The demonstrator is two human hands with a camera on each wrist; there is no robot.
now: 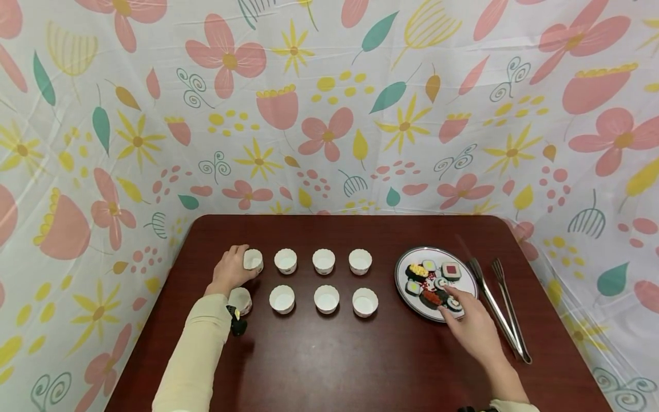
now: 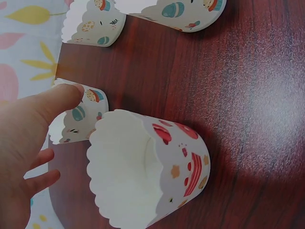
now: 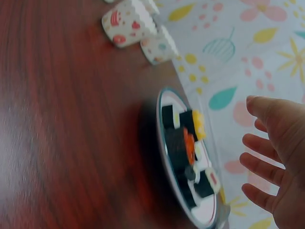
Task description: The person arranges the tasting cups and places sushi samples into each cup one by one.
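Note:
At the back left of the table, my left hand [image 1: 233, 269] holds a white paper baking cup [image 1: 253, 260] between thumb and fingers. The thumb lies on its printed side in the left wrist view. Nearer the left wrist is another baking cup [image 2: 147, 167] with red printed pictures. My right hand [image 1: 471, 326] hovers over the near right rim of a round plate [image 1: 407, 297], its fingers spread and holding nothing. Pieces of sushi crowd the plate, among them one with orange topping [image 3: 189, 145] and one with yellow topping [image 1: 417, 271].
More baking cups [image 1: 324, 261] stand upright in two rows across the table [image 1: 314, 366]. Metal tongs [image 1: 507, 315] lie right of the plate, arms spread and joined end towards me. A flower-patterned cloth [image 1: 329, 114] hangs behind the table and at its sides.

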